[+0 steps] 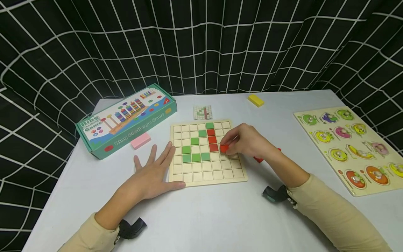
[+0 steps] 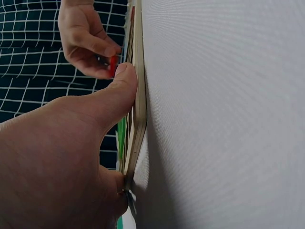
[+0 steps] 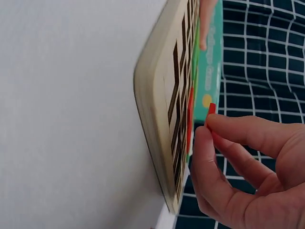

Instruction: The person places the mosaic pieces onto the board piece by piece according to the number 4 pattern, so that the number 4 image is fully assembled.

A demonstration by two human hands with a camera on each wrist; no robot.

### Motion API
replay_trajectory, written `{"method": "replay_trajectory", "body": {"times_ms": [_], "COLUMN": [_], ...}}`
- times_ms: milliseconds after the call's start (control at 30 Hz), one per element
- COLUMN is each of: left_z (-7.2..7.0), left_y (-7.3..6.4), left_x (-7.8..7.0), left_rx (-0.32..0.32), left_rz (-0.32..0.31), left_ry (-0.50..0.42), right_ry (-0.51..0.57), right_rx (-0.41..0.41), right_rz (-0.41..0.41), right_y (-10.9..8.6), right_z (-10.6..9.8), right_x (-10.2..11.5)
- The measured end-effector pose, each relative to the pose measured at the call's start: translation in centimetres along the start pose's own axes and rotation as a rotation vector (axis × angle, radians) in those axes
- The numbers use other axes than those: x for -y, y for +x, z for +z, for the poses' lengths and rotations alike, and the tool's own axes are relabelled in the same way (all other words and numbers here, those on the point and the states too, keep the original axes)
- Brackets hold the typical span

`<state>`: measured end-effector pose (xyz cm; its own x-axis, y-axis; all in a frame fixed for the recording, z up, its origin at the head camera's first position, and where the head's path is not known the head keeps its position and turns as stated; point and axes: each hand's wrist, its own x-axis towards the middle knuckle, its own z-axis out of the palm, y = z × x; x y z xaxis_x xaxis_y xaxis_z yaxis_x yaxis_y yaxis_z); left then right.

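Note:
A wooden grid board (image 1: 207,176) lies in front of me with several green tiles (image 1: 196,157) and a column of three red tiles (image 1: 212,139) in its squares. Between thumb and fingers, my right hand (image 1: 247,140) pinches another red tile (image 1: 224,148), over the squares just right of that column. In the right wrist view this tile (image 3: 211,110) is held on edge, above the board's surface. My left hand (image 1: 152,176) is spread at the board's left side, thumb on the near left corner and fingertips along the left edge.
Behind the board lies a small pattern card (image 1: 203,112). More red tiles (image 1: 258,160) sit partly hidden under my right forearm. A green game box (image 1: 132,122) and pink block (image 1: 140,140) are left, a yellow block (image 1: 256,100) far back, a fruit puzzle board (image 1: 352,147) right.

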<state>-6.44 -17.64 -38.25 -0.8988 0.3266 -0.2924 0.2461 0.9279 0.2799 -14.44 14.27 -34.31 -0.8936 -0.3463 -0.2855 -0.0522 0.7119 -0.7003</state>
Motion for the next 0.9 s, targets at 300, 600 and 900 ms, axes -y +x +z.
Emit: {"method": "replay_trajectory", "body": {"times_ms": [300, 600, 900], "left_z": [0.0, -0.1, 0.0], "left_y": [0.0, 0.0, 0.0], "left_x": [0.0, 0.0, 0.1], "left_rx": [0.006, 0.011, 0.008], "left_rz": [-0.007, -0.006, -0.006], "left_ry": [-0.010, -0.013, -0.005], "right_ry": [-0.015, -0.043, -0.072], "right_rx": [0.037, 0.068, 0.078], "right_rz": [-0.004, -0.032, -0.057], "right_y": [0.2, 0.4, 0.5], "right_z": [1.2, 1.8, 2.2], "right_x": [0.9, 1.7, 1.9]}}
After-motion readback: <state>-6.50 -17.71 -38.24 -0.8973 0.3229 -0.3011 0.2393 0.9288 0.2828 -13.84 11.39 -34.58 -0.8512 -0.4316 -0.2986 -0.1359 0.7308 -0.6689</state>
